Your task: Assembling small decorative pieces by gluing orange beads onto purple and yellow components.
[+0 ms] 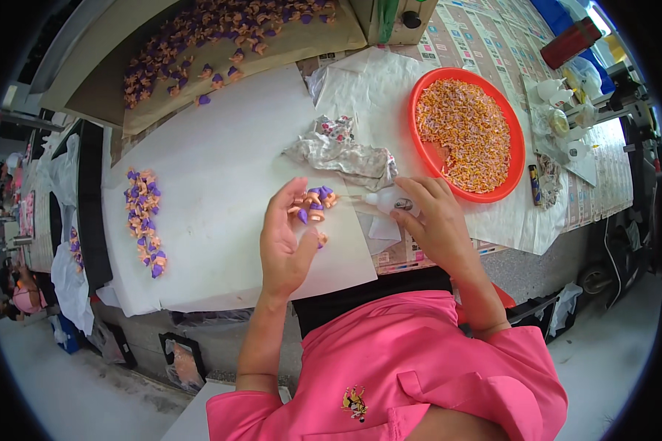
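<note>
My left hand (pixel 282 239) is cupped, thumb apart from the fingers, beside a small heap of peach and purple plastic figure parts (pixel 316 214) on the white sheet. Another small peach part (pixel 322 240) shows by its thumb tip; whether they touch, I cannot tell. My right hand (pixel 439 226) is closed around a white squeeze bottle (pixel 391 200). The bottle lies tilted nearly flat, its thin nozzle pointing left at the heap. A crumpled, stained cloth (pixel 349 156) lies just beyond both hands.
A red round tray (pixel 521 151) full of small orange and white pieces stands at right. Purple and peach parts form a column (pixel 143 220) at left. More such parts (pixel 228 37) cover a brown surface at the far left. A dark red cylinder (pixel 570 42) is at far right.
</note>
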`<action>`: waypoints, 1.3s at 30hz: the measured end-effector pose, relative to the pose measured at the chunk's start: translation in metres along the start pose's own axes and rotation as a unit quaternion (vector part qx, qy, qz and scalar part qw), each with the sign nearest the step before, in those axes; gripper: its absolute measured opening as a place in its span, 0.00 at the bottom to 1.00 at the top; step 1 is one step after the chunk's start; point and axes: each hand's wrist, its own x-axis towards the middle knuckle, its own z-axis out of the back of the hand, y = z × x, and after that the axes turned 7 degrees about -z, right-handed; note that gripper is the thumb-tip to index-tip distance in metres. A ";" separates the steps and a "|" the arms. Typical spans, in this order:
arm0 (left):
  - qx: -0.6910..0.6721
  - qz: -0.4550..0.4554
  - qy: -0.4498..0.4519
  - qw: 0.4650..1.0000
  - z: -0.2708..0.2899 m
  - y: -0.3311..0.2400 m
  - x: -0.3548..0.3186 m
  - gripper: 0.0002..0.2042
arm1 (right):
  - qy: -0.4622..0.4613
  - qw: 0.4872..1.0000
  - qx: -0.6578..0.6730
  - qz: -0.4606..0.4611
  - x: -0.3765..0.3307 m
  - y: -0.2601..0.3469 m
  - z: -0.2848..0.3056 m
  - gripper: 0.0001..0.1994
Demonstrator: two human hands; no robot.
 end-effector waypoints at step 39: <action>-0.285 0.164 -0.087 0.941 -0.029 -0.002 -0.030 0.12 | -0.033 0.912 0.408 0.000 -0.049 -0.019 -0.010 0.19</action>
